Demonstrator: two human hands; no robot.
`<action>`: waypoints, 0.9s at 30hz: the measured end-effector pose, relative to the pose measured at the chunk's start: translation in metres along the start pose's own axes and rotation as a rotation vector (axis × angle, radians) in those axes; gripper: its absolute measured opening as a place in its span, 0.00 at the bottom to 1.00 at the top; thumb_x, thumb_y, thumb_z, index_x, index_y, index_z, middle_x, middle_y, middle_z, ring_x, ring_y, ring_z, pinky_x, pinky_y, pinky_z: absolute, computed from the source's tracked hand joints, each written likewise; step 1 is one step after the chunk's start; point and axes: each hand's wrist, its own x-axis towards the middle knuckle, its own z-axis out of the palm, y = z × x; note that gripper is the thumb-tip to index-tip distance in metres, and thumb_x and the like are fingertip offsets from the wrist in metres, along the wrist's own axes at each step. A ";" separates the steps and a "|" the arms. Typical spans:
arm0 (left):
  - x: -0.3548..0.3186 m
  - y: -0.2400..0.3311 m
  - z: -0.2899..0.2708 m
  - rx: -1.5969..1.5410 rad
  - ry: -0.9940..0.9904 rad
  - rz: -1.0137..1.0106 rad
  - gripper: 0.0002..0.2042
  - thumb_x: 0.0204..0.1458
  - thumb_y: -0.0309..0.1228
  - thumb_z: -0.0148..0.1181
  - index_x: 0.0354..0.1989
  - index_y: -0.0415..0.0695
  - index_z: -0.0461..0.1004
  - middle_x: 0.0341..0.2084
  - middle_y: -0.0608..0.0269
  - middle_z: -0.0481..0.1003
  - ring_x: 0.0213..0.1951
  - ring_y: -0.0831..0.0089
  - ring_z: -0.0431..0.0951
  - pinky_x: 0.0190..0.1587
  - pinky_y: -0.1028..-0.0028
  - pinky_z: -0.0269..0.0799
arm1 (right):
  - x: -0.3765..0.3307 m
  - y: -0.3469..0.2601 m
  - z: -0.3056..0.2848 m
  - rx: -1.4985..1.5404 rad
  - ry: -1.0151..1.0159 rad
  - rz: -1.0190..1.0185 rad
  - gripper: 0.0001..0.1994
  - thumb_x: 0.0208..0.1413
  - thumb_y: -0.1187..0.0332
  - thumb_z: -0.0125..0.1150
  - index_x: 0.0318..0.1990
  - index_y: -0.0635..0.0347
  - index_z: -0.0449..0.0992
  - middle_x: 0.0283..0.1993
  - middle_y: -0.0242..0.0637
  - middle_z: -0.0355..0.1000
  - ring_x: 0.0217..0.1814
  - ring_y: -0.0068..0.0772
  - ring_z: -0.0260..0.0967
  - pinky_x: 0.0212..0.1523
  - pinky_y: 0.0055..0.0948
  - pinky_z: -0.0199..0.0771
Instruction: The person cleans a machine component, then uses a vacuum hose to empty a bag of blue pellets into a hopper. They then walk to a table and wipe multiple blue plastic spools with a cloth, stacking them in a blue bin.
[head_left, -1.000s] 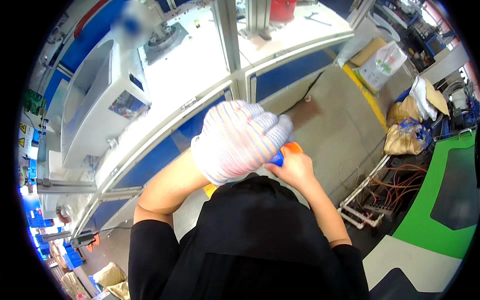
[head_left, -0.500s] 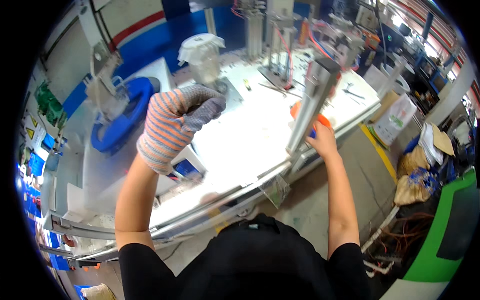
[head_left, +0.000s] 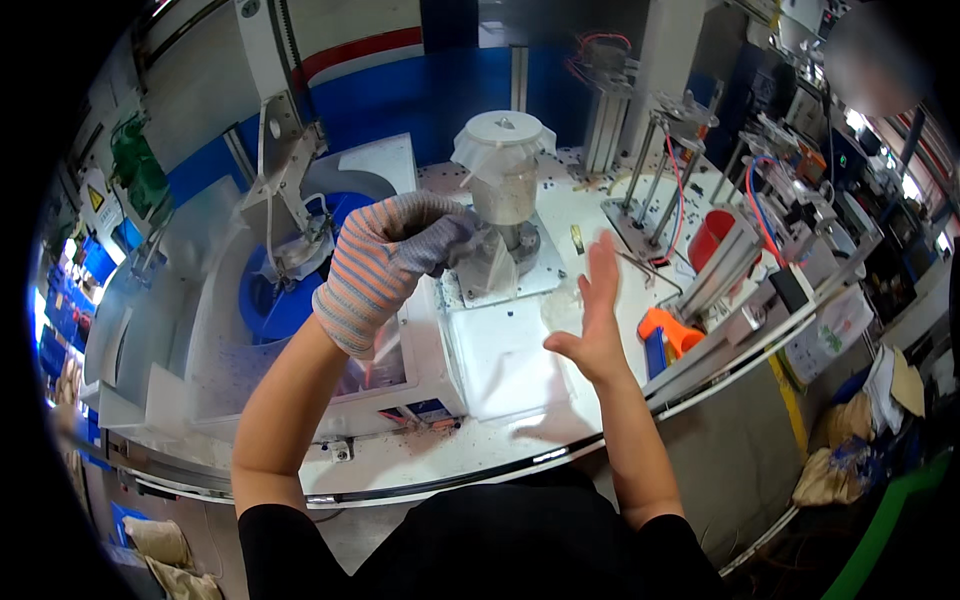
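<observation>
My left hand (head_left: 395,255), in a striped orange-and-grey knit glove, is closed with thumb and fingertips pinched on a small clear plastic bag (head_left: 492,265). The bag hangs in front of a clear canister (head_left: 503,190) topped with a white lid and a loose film cover. My bare right hand (head_left: 597,330) is held above the white worktop, fingers stretched and thumb apart, with nothing visible in it. To its right lies an orange tool (head_left: 678,330) with a blue part (head_left: 655,353), apart from the hand.
A blue round bowl feeder (head_left: 255,305) stands at left inside a clear-walled housing. Metal fixtures (head_left: 640,225) with rods and a red hose rise at back right. Nearby are a red cup (head_left: 708,238) and a metal post (head_left: 720,275) at the worktop's right edge.
My right hand has left the orange tool and moved left over the worktop, fingers now spread. My left hand stays pinched. The whole view has swung, shifting the scene rightward.
</observation>
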 end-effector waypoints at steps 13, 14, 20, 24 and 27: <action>0.014 -0.024 -0.008 -0.013 0.335 -0.141 0.09 0.52 0.32 0.61 0.35 0.38 0.78 0.23 0.61 0.77 0.24 0.76 0.75 0.29 0.78 0.72 | 0.049 0.078 0.005 0.807 -0.450 0.392 0.03 0.48 0.76 0.59 0.30 0.62 0.72 0.29 0.35 0.72 0.37 0.30 0.71 0.47 0.30 0.69; 0.017 -0.033 -0.011 0.020 0.348 -0.168 0.10 0.52 0.33 0.61 0.37 0.39 0.78 0.24 0.61 0.78 0.26 0.76 0.76 0.31 0.78 0.72 | 0.053 0.083 0.003 0.754 -0.375 0.445 0.03 0.49 0.75 0.58 0.30 0.62 0.71 0.29 0.34 0.71 0.36 0.30 0.71 0.45 0.29 0.69; 0.052 -0.074 -0.015 -0.106 0.415 -0.436 0.12 0.54 0.34 0.61 0.42 0.41 0.77 0.36 0.63 0.78 0.40 0.77 0.76 0.42 0.76 0.72 | 0.078 0.085 -0.001 0.528 0.004 0.479 0.04 0.53 0.72 0.60 0.32 0.62 0.73 0.28 0.29 0.70 0.30 0.20 0.66 0.37 0.20 0.64; 0.082 -0.098 -0.007 -0.162 0.415 -0.295 0.11 0.54 0.33 0.61 0.44 0.45 0.77 0.38 0.65 0.78 0.42 0.76 0.75 0.45 0.75 0.72 | 0.097 0.076 -0.013 0.255 0.205 0.261 0.04 0.52 0.73 0.61 0.32 0.64 0.74 0.27 0.27 0.70 0.29 0.16 0.64 0.34 0.17 0.63; 0.088 -0.119 -0.002 -0.189 0.543 -0.238 0.09 0.54 0.30 0.59 0.43 0.45 0.78 0.39 0.66 0.78 0.41 0.77 0.76 0.45 0.76 0.73 | 0.114 0.064 -0.015 0.112 0.267 0.166 0.04 0.52 0.73 0.62 0.32 0.65 0.75 0.27 0.27 0.70 0.29 0.15 0.64 0.34 0.16 0.62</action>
